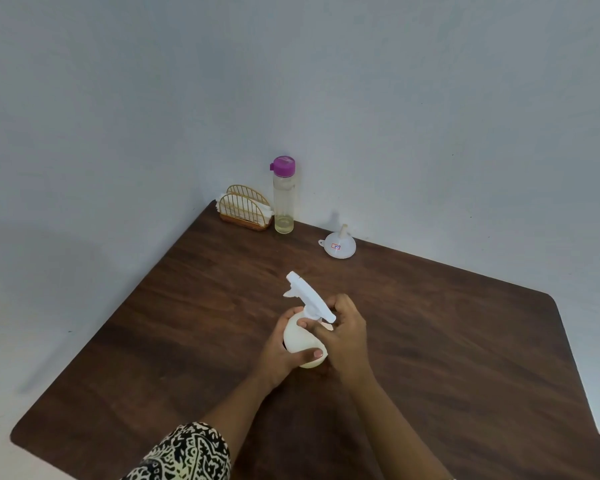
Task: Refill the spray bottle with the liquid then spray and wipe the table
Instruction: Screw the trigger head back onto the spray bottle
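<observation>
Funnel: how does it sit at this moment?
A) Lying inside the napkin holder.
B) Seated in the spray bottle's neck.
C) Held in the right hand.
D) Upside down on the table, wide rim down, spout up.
D: the white funnel rests wide rim down on the table with its spout pointing up, well apart from the spray bottle.

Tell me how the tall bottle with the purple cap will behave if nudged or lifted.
The tall bottle looks tippy: it is narrow and stands upright. It is probably light, since only a shallow layer of liquid shows at its bottom. Its smooth clear wall may be slippery; the purple cap looks closed, so spills seem unlikely.
</observation>
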A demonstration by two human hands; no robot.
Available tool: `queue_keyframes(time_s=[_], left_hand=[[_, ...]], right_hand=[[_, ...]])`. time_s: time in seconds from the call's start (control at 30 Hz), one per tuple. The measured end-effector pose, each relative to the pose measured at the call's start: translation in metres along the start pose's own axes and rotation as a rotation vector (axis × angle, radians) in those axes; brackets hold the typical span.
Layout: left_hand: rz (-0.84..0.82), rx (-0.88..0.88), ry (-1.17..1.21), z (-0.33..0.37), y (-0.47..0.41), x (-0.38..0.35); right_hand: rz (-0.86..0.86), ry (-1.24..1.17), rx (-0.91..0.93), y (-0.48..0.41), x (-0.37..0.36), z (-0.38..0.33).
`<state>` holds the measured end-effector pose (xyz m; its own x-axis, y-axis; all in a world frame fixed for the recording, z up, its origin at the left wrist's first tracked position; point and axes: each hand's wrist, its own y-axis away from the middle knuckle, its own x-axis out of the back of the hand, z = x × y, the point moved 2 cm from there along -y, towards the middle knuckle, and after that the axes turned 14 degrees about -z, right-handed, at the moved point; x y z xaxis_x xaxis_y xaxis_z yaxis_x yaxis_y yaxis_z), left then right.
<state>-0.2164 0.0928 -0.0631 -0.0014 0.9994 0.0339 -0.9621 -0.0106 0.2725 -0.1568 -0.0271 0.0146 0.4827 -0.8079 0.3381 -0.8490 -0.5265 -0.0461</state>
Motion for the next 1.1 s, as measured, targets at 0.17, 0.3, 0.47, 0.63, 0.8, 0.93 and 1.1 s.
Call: queue_keyframes(time_s=[0.17, 0.3, 0.47, 0.63, 0.8, 0.93, 1.1], left_hand=[[0.012, -0.026, -0.02, -0.001, 0.0, -0.001], [0.012, -0.03, -0.031, -0.002, -0.001, 0.0], [0.004, -0.017, -0.02, -0.004, -0.002, 0.001], [-0.008, 0.003, -0.012, -0.005, -0.002, 0.002], [0.004, -0.004, -0.022, -0.003, -0.002, 0.0], [0.009, -0.012, -0.035, 0.001, -0.001, -0.001], [-0.001, -0.015, -0.034, 0.001, 0.0, 0.001]], right_hand=[[0.19, -0.035, -0.09, 0.007, -0.021, -0.004], [0.127, 0.003, -0.119, 0.01, -0.026, -0.005], [-0.256, -0.019, -0.046, 0.015, -0.008, 0.01], [-0.234, 0.134, -0.015, 0.006, 0.013, 0.007], [0.061, 0.04, -0.105, 0.008, -0.009, -0.002], [0.022, -0.073, -0.137, 0.016, -0.021, 0.0], [-0.354, -0.204, -0.11, 0.013, -0.003, 0.011]])
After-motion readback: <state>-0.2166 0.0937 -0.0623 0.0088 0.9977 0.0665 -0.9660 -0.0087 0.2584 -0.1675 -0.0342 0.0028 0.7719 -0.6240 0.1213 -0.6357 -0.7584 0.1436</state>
